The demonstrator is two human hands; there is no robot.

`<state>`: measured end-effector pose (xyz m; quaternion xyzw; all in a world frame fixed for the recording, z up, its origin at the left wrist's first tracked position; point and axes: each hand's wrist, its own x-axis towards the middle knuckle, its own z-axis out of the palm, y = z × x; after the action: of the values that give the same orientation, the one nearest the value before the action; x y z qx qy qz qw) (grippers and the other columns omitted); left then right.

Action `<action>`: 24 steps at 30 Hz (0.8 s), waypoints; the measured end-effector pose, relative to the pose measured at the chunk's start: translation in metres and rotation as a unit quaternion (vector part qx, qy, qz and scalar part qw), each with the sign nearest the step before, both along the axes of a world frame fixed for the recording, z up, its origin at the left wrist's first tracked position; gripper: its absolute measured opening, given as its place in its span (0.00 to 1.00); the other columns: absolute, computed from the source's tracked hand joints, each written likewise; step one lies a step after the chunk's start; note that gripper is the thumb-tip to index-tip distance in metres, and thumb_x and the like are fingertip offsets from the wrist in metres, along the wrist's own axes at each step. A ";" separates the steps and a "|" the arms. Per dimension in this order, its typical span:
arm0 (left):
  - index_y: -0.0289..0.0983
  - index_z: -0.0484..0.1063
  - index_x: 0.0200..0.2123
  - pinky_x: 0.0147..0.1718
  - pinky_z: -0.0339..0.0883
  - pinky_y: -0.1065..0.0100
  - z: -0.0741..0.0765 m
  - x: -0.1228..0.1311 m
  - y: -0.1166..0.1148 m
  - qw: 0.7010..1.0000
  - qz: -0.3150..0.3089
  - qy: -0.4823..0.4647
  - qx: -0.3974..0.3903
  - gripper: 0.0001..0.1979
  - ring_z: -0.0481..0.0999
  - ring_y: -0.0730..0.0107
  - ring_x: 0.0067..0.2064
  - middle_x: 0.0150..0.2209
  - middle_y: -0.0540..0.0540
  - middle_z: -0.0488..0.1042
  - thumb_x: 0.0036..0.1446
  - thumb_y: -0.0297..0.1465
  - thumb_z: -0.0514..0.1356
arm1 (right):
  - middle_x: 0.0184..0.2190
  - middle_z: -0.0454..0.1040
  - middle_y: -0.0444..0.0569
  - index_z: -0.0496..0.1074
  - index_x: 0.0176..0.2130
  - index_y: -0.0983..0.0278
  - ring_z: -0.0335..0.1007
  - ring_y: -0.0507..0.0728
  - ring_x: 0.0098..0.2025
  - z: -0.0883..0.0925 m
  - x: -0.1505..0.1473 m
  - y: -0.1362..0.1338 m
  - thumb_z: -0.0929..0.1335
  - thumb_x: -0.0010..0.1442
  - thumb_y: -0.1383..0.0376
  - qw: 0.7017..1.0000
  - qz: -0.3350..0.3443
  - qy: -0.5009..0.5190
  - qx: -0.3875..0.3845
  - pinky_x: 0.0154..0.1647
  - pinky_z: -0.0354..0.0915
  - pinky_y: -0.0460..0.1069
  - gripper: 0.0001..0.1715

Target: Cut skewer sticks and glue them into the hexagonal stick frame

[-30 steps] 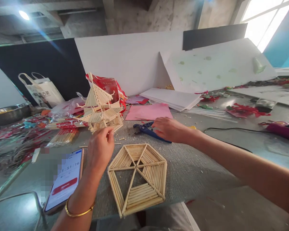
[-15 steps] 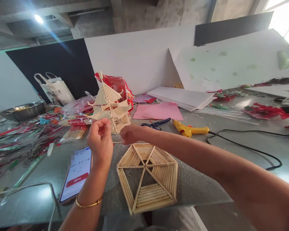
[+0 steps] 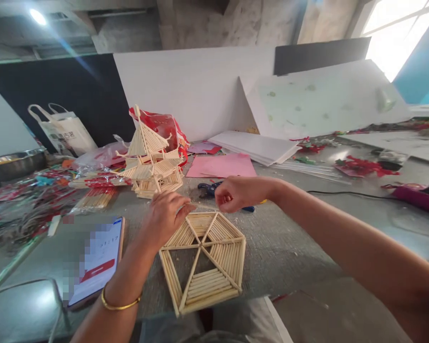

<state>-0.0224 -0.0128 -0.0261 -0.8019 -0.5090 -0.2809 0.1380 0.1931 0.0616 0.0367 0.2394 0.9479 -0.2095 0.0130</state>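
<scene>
A flat hexagonal frame of thin wooden sticks [image 3: 204,259] lies on the grey table in front of me. My left hand [image 3: 164,216] and my right hand [image 3: 236,193] hover just above its far edge, both pinched on the ends of one thin wooden stick [image 3: 200,206] held level between them. Behind my right hand lie blue-handled pliers [image 3: 209,189]. A small pagoda model built of sticks [image 3: 150,157] stands behind my left hand.
A phone [image 3: 96,262] with a lit screen lies at the left. Bundles of sticks [image 3: 95,199] and red wrappers crowd the far left. Pink paper [image 3: 223,166], white sheets [image 3: 253,145] and white boards stand at the back. A black cable [image 3: 346,194] runs right.
My right hand left the pliers and came to my left hand. Both hands then lowered the thin stick from in front of the pagoda to the hexagon's far edge.
</scene>
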 end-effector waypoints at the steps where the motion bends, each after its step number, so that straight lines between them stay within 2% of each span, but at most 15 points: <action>1: 0.37 0.72 0.32 0.38 0.61 0.64 -0.001 0.001 0.000 1.000 0.001 0.012 -0.026 0.16 0.71 0.65 0.37 0.32 0.46 0.74 0.60 0.41 0.51 | 0.22 0.69 0.42 0.71 0.28 0.67 0.60 0.47 0.24 -0.004 0.007 -0.002 0.65 0.49 0.67 1.000 -0.015 0.011 -0.012 0.24 0.55 0.43 0.06; 3: 0.37 0.71 0.28 0.33 0.60 0.67 -0.004 0.002 0.000 0.998 0.025 0.018 -0.051 0.18 0.71 0.67 0.33 0.28 0.47 0.71 0.61 0.41 0.49 | 0.23 0.69 0.43 0.70 0.29 0.67 0.60 0.47 0.24 -0.012 0.017 -0.004 0.65 0.50 0.66 0.997 -0.051 0.053 0.003 0.24 0.55 0.43 0.06; 5: 0.37 0.69 0.27 0.30 0.58 0.69 -0.005 0.000 -0.001 0.996 0.077 0.002 -0.042 0.18 0.71 0.68 0.32 0.28 0.47 0.71 0.61 0.40 0.48 | 0.24 0.69 0.44 0.70 0.30 0.67 0.60 0.47 0.25 -0.020 0.022 -0.002 0.64 0.53 0.65 0.986 -0.104 0.115 0.068 0.25 0.54 0.43 0.07; 7: 0.37 0.69 0.27 0.28 0.56 0.70 -0.004 -0.002 -0.002 0.989 0.145 -0.022 -0.020 0.18 0.71 0.69 0.31 0.27 0.47 0.71 0.62 0.40 0.47 | 0.25 0.69 0.45 0.70 0.30 0.68 0.60 0.48 0.26 -0.027 0.024 0.001 0.64 0.55 0.64 0.960 -0.158 0.175 0.154 0.27 0.54 0.44 0.09; 9: 0.37 0.68 0.27 0.26 0.53 0.69 -0.003 -0.003 -0.004 0.978 0.205 -0.036 0.004 0.18 0.70 0.69 0.29 0.27 0.48 0.71 0.61 0.41 0.48 | 0.26 0.69 0.46 0.69 0.30 0.68 0.59 0.48 0.26 -0.032 0.023 0.000 0.64 0.55 0.65 0.932 -0.180 0.218 0.225 0.28 0.55 0.45 0.08; 10: 0.37 0.68 0.26 0.25 0.52 0.69 -0.002 -0.002 -0.005 0.973 0.225 -0.039 0.012 0.18 0.70 0.69 0.28 0.26 0.48 0.71 0.61 0.41 0.48 | 0.26 0.69 0.46 0.69 0.30 0.68 0.59 0.48 0.26 -0.035 0.021 -0.003 0.63 0.56 0.66 0.924 -0.170 0.234 0.251 0.28 0.55 0.45 0.08; 12: 0.38 0.67 0.26 0.25 0.51 0.69 -0.001 0.000 -0.007 0.970 0.239 -0.038 0.016 0.17 0.70 0.70 0.28 0.26 0.49 0.71 0.60 0.41 0.49 | 0.26 0.68 0.47 0.69 0.30 0.68 0.60 0.49 0.28 -0.039 0.014 -0.014 0.62 0.57 0.67 0.921 -0.104 0.251 0.281 0.30 0.56 0.45 0.08; 15: 0.38 0.67 0.25 0.24 0.50 0.69 0.000 0.005 -0.009 0.974 0.225 -0.031 0.022 0.17 0.69 0.70 0.27 0.25 0.49 0.71 0.61 0.40 0.49 | 0.27 0.68 0.49 0.70 0.30 0.67 0.61 0.51 0.31 -0.040 0.002 -0.042 0.61 0.59 0.68 0.925 0.045 0.234 0.297 0.32 0.58 0.46 0.11; 17: 0.38 0.66 0.24 0.23 0.49 0.69 0.000 0.008 -0.009 0.976 0.211 -0.026 0.033 0.17 0.68 0.70 0.26 0.24 0.49 0.71 0.60 0.40 0.49 | 0.27 0.68 0.49 0.70 0.29 0.67 0.60 0.51 0.30 -0.040 -0.002 -0.058 0.59 0.61 0.67 0.919 0.091 0.215 0.316 0.32 0.58 0.47 0.14; 20: 0.38 0.65 0.23 0.22 0.47 0.68 0.000 0.010 -0.009 0.978 0.203 -0.021 0.052 0.18 0.68 0.70 0.25 0.23 0.49 0.70 0.60 0.40 0.49 | 0.26 0.67 0.49 0.70 0.29 0.66 0.59 0.52 0.29 -0.039 -0.001 -0.063 0.58 0.62 0.67 0.908 0.078 0.220 0.347 0.32 0.59 0.48 0.15; 24: 0.38 0.66 0.22 0.22 0.49 0.68 -0.002 0.010 -0.008 0.981 0.187 -0.004 0.052 0.18 0.67 0.69 0.24 0.23 0.48 0.70 0.61 0.40 0.48 | 0.31 0.68 0.51 0.69 0.36 0.66 0.62 0.53 0.34 -0.043 0.005 -0.044 0.59 0.61 0.68 0.876 -0.003 0.278 0.394 0.35 0.60 0.50 0.11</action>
<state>-0.0128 -0.0210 -0.0277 -0.6834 -0.6349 -0.2796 0.2274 0.1984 0.0181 -0.0065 0.1598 0.9159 0.1233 -0.3470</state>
